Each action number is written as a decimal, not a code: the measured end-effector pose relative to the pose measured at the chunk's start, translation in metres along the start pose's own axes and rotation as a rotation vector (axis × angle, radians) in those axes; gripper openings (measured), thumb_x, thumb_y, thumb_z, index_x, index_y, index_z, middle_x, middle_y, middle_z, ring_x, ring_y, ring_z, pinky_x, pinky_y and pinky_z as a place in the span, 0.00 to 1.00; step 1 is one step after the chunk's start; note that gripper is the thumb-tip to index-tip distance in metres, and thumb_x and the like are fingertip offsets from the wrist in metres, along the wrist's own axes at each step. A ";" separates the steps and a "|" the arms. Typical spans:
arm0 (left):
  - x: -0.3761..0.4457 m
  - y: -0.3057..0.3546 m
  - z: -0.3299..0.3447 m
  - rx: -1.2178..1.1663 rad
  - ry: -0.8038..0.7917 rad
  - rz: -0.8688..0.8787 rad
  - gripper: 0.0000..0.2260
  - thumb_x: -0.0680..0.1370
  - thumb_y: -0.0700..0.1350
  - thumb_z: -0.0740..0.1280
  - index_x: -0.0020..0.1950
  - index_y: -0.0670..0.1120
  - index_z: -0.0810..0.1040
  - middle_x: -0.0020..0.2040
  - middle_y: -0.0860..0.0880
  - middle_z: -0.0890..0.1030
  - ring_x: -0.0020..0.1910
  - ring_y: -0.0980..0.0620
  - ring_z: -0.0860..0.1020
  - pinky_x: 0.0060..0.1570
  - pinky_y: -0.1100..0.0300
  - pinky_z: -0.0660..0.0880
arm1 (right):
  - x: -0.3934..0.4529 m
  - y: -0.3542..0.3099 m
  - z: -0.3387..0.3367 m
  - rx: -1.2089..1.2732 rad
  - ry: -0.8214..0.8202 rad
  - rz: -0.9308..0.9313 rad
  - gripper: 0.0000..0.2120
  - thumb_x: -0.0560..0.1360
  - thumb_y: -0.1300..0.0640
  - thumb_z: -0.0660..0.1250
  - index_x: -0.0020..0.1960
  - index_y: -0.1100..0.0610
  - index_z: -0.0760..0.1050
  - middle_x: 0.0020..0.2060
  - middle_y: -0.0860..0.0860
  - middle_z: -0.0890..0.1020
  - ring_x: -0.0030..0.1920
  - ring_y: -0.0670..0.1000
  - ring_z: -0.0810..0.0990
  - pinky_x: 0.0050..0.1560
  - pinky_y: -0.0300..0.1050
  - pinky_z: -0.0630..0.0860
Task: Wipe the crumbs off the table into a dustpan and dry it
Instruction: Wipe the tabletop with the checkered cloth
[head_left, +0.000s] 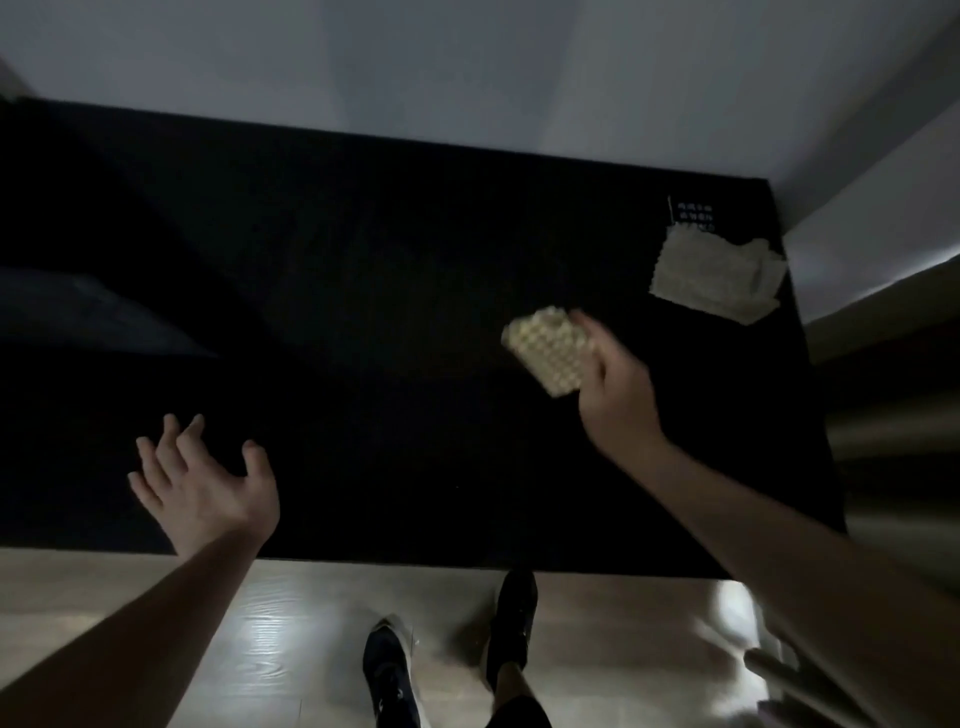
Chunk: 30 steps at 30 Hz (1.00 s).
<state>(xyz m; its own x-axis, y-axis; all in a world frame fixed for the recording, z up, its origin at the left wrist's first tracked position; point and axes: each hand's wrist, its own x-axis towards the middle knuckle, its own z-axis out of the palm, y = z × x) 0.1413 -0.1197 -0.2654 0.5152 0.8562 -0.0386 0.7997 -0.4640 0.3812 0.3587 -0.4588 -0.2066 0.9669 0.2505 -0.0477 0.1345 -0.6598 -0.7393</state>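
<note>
- Head view: the person stands at a black desk (415, 260) that reaches to a pale wall; two dark shoes (511, 623) are on the light wooden floor (291, 639) below its near edge.
- The right hand (618, 395) is raised above the right half of the desk, and its grip is closed on a pale cloth with a raised bumpy pattern (550, 353); the fingers are mostly hidden behind the cloth.
- The left hand (208, 483) hovers over the near left part of the desk with the fingers spread and straight; its grip is open and holds nothing.
- A stack of pale folded cloths (717, 275) lies at the far right corner of the desk, just in front of a dark pack with small white print (693, 213).
- The picture is dark; neither crumbs nor a dustpan can be made out.
</note>
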 end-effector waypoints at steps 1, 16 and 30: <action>0.000 0.000 0.000 0.000 -0.003 0.000 0.34 0.76 0.58 0.58 0.80 0.45 0.65 0.84 0.43 0.60 0.86 0.41 0.51 0.84 0.38 0.46 | 0.032 0.000 -0.009 -0.030 0.040 -0.009 0.21 0.85 0.59 0.56 0.77 0.54 0.70 0.71 0.52 0.78 0.70 0.50 0.76 0.72 0.45 0.71; 0.007 -0.007 0.019 0.032 0.085 0.019 0.30 0.76 0.58 0.59 0.77 0.46 0.67 0.82 0.43 0.64 0.85 0.42 0.55 0.83 0.36 0.50 | 0.234 0.069 0.009 -0.545 -0.081 -0.110 0.25 0.85 0.59 0.53 0.82 0.53 0.60 0.82 0.55 0.58 0.82 0.61 0.53 0.82 0.54 0.46; 0.004 -0.004 0.010 -0.003 0.038 0.031 0.33 0.76 0.58 0.58 0.79 0.44 0.65 0.83 0.42 0.61 0.85 0.40 0.52 0.83 0.37 0.46 | -0.044 0.101 0.011 -0.478 -0.111 -0.163 0.28 0.81 0.58 0.54 0.81 0.51 0.63 0.82 0.51 0.60 0.83 0.55 0.52 0.82 0.60 0.50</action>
<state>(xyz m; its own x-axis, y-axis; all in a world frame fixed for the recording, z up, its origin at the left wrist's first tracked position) 0.1431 -0.1165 -0.2761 0.5275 0.8495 0.0088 0.7826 -0.4900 0.3840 0.3270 -0.5285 -0.2863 0.8997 0.4338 -0.0474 0.3908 -0.8493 -0.3550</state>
